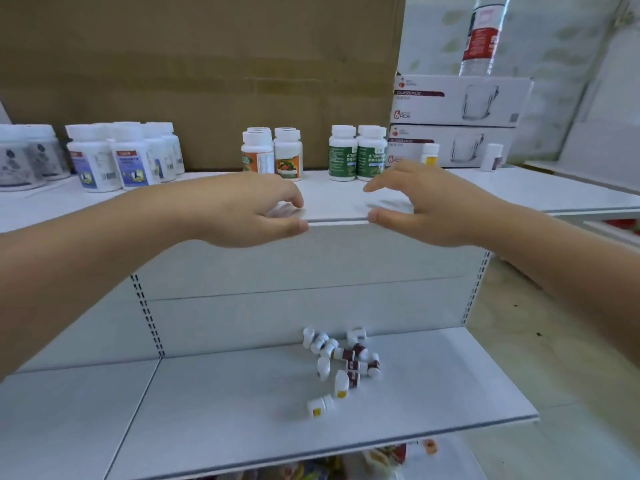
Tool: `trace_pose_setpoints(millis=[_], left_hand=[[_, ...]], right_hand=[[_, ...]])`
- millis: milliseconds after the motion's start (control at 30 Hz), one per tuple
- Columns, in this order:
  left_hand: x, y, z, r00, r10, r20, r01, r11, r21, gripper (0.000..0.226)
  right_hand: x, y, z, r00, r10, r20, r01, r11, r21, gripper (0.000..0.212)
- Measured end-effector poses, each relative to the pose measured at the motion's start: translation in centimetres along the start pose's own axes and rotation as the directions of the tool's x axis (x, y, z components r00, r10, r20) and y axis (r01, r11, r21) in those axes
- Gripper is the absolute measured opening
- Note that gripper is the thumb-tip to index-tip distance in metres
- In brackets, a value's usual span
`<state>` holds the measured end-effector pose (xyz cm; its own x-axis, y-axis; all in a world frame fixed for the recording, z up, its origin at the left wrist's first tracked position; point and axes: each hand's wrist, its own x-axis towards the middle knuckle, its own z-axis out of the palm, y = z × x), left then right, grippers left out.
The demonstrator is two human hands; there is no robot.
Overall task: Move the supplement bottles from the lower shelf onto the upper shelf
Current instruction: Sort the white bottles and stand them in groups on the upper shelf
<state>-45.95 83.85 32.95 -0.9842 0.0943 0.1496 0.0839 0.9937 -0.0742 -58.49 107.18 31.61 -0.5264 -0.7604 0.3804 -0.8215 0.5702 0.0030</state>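
Several small white supplement bottles (pixel 341 362) lie in a loose pile on the lower shelf (pixel 207 410), some with dark red labels and some with yellow. One small bottle with a yellow label (pixel 430 154) and another with a dark label (pixel 493 155) stand on the upper shelf (pixel 336 202) at the right. My left hand (pixel 249 209) and my right hand (pixel 422 206) hover over the front edge of the upper shelf, a gap between them. Both have relaxed, slightly bent fingers and hold nothing.
Larger white bottles stand along the back of the upper shelf: blue-labelled ones (pixel 128 157) at the left, orange ones (pixel 272 154) and green ones (pixel 356 152) in the middle. Behind them is a cardboard wall (pixel 207 64). Two glass-mug boxes (pixel 457 123) are stacked at the right.
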Motion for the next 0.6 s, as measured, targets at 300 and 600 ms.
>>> trace_pose_setpoints(millis=[300,600], left_hand=[[-6.7,2.9,3.0,0.938,0.101,-0.331,-0.074,0.993,0.092,0.056],[-9.8,2.3,13.8,0.981,0.044,-0.190,-0.029,0.996,0.084,0.054]], right_hand=[[-9.5,-1.6,0.8,0.998,-0.031,-0.046,0.030,0.999,-0.036,0.056],[-14.6,0.6,9.4,0.990,0.044,0.134,-0.042,0.999,-0.019,0.051]])
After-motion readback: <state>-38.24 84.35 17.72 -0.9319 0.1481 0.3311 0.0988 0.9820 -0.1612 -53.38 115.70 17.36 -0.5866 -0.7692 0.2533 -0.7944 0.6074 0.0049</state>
